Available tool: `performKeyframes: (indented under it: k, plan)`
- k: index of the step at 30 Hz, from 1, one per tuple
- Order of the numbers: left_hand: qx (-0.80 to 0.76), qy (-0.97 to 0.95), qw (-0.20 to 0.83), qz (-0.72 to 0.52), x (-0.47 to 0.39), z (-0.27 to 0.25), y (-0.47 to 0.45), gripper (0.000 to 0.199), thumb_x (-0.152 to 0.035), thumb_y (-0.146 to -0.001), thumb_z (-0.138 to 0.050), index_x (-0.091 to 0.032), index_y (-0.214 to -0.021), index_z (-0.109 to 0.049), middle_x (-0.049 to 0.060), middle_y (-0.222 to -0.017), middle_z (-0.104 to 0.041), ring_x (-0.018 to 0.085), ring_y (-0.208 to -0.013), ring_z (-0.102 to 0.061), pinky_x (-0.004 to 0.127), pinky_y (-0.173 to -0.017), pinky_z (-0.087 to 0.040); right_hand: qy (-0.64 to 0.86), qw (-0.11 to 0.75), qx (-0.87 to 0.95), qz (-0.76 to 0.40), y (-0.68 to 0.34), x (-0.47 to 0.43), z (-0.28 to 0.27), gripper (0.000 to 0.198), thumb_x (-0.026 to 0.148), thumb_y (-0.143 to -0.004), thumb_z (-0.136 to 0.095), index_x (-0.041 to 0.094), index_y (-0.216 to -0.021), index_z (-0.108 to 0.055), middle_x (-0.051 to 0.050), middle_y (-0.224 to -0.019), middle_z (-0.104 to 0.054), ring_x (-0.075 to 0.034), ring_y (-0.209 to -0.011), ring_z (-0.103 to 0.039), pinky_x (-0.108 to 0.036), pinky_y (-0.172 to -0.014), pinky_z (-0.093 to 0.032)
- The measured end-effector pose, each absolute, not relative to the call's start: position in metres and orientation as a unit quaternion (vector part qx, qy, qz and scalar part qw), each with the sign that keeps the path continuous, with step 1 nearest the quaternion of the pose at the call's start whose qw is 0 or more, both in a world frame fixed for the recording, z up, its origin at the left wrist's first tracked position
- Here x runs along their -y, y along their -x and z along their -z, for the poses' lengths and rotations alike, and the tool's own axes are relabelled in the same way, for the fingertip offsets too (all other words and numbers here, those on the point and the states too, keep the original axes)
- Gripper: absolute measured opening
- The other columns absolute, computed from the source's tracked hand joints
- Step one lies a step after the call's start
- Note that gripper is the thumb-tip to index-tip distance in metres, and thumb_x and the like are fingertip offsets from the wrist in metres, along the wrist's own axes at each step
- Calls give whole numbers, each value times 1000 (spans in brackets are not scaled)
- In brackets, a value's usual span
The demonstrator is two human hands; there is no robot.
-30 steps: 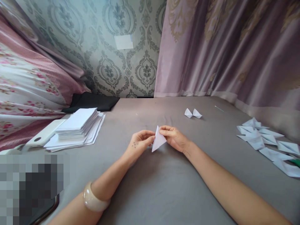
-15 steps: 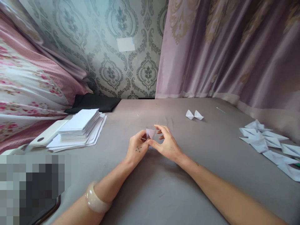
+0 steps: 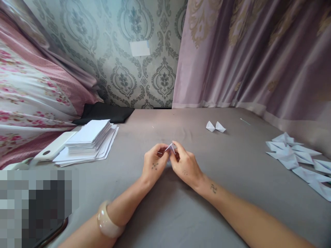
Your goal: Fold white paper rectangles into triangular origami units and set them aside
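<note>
A small folded piece of white paper (image 3: pixel 171 147) is held between my two hands, above the middle of the grey-covered table. Its pointed tip faces up and away from me; the lower part is hidden by my fingers. My left hand (image 3: pixel 156 162) pinches the paper's left side between thumb and fingers. On the other side, my right hand (image 3: pixel 186 166) grips it, with the index finger along the right edge near the tip. Farther back on the right stand two small folded paper shapes (image 3: pixel 215 126), side by side.
At the left rises a stack of white paper (image 3: pixel 88 137), beside a white device (image 3: pixel 53 148) and a black cloth (image 3: pixel 106 113). Several folded paper pieces (image 3: pixel 292 155) lie at the right. A thin stick (image 3: pixel 245 121) rests near the curtain (image 3: pixel 219 69). The lower left corner is pixelated.
My right hand's raised fingers have closed onto the paper. The paper has turned, from a flat triangular face to an upward point.
</note>
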State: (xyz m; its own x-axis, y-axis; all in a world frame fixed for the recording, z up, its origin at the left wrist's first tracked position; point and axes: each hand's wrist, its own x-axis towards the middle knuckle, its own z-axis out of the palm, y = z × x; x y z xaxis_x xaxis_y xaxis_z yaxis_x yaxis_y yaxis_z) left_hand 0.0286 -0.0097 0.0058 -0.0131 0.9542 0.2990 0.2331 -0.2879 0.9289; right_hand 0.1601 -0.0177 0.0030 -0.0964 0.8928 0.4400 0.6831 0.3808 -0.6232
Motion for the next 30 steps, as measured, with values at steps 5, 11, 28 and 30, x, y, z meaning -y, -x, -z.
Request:
performKeyframes:
  k: [5,11,28,30]
  plan:
    - [-465,-569,459,-500,7,0,-32,26,-21,-73,-64,-16,-98,-65,7,-92,-70,18,-81,-64,27,-72,-50,565,398,713,-121,-163,11,-2,38,21,-87,-42,17,-122,-55,-13,-102,-70,-27,-91,-68,-37,-80,-51]
    - [-416,-475,622,-462,5,-6,-29,25,-25,-73,-64,-10,-93,-68,7,-82,-70,16,-75,-64,32,-78,-51,573,344,740,-72,-168,14,-5,36,19,-88,-42,19,-122,-54,-11,-102,-69,-25,-86,-67,-34,-73,-50]
    - [-349,-381,722,-461,-5,-15,-18,36,-9,-64,-61,-10,-99,-69,11,-93,-70,18,-88,-63,32,-89,-45,494,296,818,2,-177,11,-8,46,12,-88,-37,22,-132,-45,-9,-103,-57,-20,-91,-59,-27,-65,-50]
    - [-345,-365,733,-459,-7,-15,-15,36,-8,-63,-59,-9,-98,-69,10,-90,-70,17,-83,-63,30,-85,-46,493,292,819,13,-178,11,-8,46,13,-88,-36,22,-132,-45,-9,-102,-56,-20,-90,-58,-27,-65,-49]
